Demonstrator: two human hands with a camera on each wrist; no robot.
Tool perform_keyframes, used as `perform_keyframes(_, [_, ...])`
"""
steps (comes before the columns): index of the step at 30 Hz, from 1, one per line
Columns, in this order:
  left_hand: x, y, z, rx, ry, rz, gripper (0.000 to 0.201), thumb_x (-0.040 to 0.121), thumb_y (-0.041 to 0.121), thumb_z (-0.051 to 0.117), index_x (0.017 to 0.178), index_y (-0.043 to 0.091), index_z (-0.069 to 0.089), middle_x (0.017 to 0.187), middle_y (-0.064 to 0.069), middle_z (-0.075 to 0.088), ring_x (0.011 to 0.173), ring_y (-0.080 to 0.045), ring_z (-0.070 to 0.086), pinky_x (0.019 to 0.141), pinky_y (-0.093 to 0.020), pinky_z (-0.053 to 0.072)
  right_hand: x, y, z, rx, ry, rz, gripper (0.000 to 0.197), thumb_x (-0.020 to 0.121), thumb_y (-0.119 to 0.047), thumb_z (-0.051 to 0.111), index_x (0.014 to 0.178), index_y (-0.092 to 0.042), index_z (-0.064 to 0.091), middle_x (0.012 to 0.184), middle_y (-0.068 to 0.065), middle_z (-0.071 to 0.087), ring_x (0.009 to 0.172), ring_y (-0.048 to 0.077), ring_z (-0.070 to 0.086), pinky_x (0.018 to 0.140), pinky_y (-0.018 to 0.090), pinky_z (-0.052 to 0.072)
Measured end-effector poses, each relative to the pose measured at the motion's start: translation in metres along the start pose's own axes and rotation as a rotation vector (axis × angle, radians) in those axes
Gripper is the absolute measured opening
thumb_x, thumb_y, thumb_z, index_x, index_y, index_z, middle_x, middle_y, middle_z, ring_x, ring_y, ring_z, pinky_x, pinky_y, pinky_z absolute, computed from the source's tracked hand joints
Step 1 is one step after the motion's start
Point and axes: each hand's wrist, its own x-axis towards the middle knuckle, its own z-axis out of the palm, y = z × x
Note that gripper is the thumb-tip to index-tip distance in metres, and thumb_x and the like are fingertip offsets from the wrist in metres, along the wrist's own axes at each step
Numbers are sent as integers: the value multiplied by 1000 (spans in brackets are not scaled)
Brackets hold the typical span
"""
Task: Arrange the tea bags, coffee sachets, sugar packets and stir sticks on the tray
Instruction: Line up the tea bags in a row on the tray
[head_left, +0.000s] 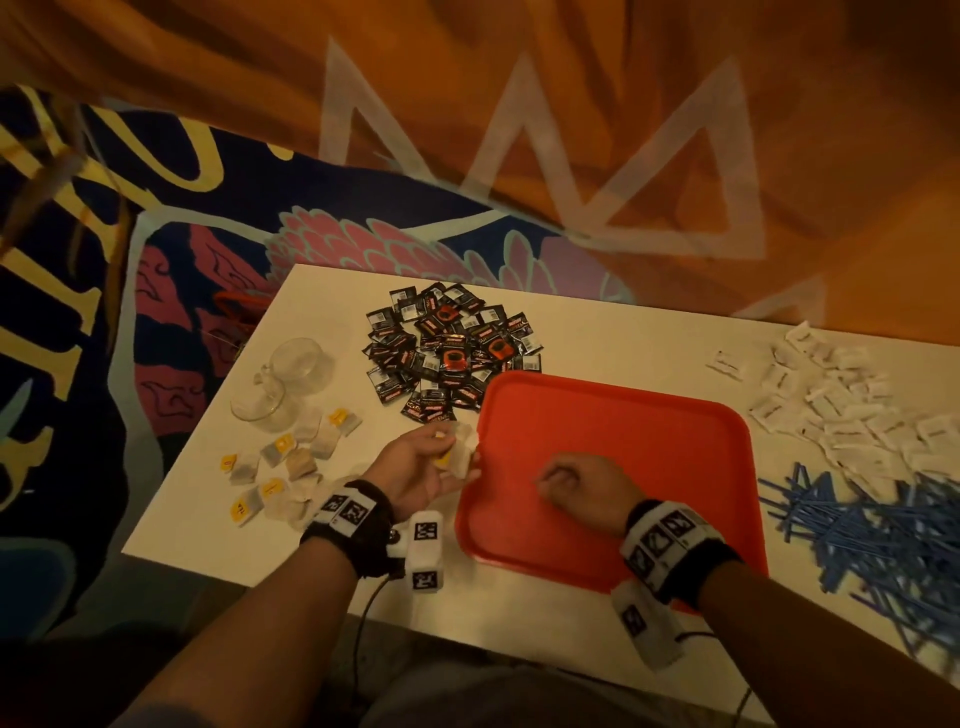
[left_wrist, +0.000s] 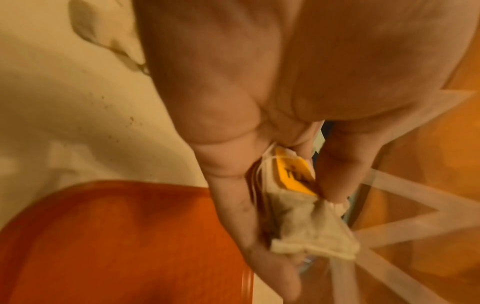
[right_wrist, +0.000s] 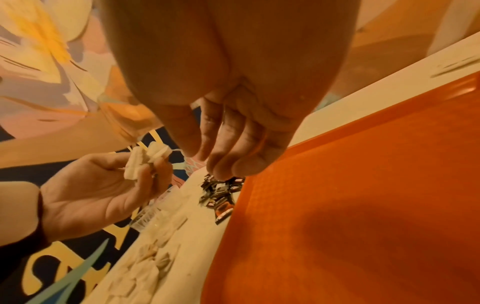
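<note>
My left hand (head_left: 457, 453) hovers at the red tray's (head_left: 649, 452) left rim and grips a small bundle of tea bags (left_wrist: 306, 232) with yellow tags between thumb and fingers. The right hand (head_left: 558, 480) is held over the tray's near-left part, fingers curled in with the thumb against them; nothing shows in it. The tray's floor is bare. More tea bags (head_left: 291, 462) lie loose left of the tray. Black coffee sachets (head_left: 447, 353) are heaped behind its far-left corner. White sugar packets (head_left: 841, 400) and blue stir sticks (head_left: 883, 535) lie to the right.
Two clear glass cups (head_left: 291, 374) lie on their sides at the white table's (head_left: 649, 338) far left, beside the tea bags. The table's left edge drops to a patterned rug (head_left: 171, 249). Orange cloth (head_left: 571, 130) hangs behind the table.
</note>
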Motion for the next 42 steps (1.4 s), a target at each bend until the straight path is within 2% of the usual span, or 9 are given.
perform_keyframes(6, [-3,-23,40,73,-26,-19,25,87,-6,42,102,4,59,77,-17,65,62,-22,68,51,-28,58,10,-12,-4,348,82,2,30,84,-28,75,110,-23,60,102,-7,66,85,11,66,66,22,52])
perform_keyframes(12, [5,-35,56,194,13,2,36,96,-10,32,112,5,60,82,-19,70,63,-22,70,50,-25,57,12,-13,-5,470,143,51,13,87,-8,71,81,-17,64,77,5,66,58,11,59,55,20,48])
perform_keyframes(16, [10,-30,54,316,99,31,35,94,-15,39,113,6,60,94,-18,70,67,-21,71,54,-25,58,12,-16,-9,666,147,131,13,90,3,62,89,-9,57,77,11,65,62,13,63,50,18,49])
perform_keyframes(20, [21,-21,40,877,245,326,34,97,-7,42,96,18,65,93,-9,66,72,-20,64,62,-29,55,14,-26,-15,798,203,163,28,89,10,56,107,-10,49,75,19,66,54,17,58,44,19,41])
perform_keyframes(23, [23,-14,39,1300,170,567,21,96,11,58,94,31,63,93,6,62,80,-10,60,71,-26,49,20,-32,-15,824,239,166,37,87,10,55,116,-12,48,76,20,69,59,21,60,42,19,40])
perform_keyframes(25, [20,-13,46,1441,38,679,16,89,22,72,102,28,65,95,14,53,85,1,52,73,-15,40,25,-38,-12,828,259,177,36,87,8,57,115,-14,50,69,13,67,52,15,59,42,19,41])
perform_keyframes(29, [29,-10,49,1484,-14,829,21,84,26,79,98,14,70,92,12,53,81,-5,52,70,-11,37,33,-44,-8,848,290,175,36,87,8,57,117,-12,53,76,16,62,59,18,57,51,25,44])
perform_keyframes(36, [41,3,44,1267,-44,617,10,90,28,72,81,30,69,69,6,60,59,-5,48,59,-23,39,33,-35,-13,703,252,149,17,87,-12,69,102,-19,67,101,2,68,87,14,60,66,31,47])
perform_keyframes(42, [59,21,52,1223,-68,554,7,93,20,69,87,23,67,81,1,65,72,-16,58,68,-32,47,38,-26,-9,515,317,82,5,87,-21,72,89,-17,71,77,-2,66,61,9,55,55,20,46])
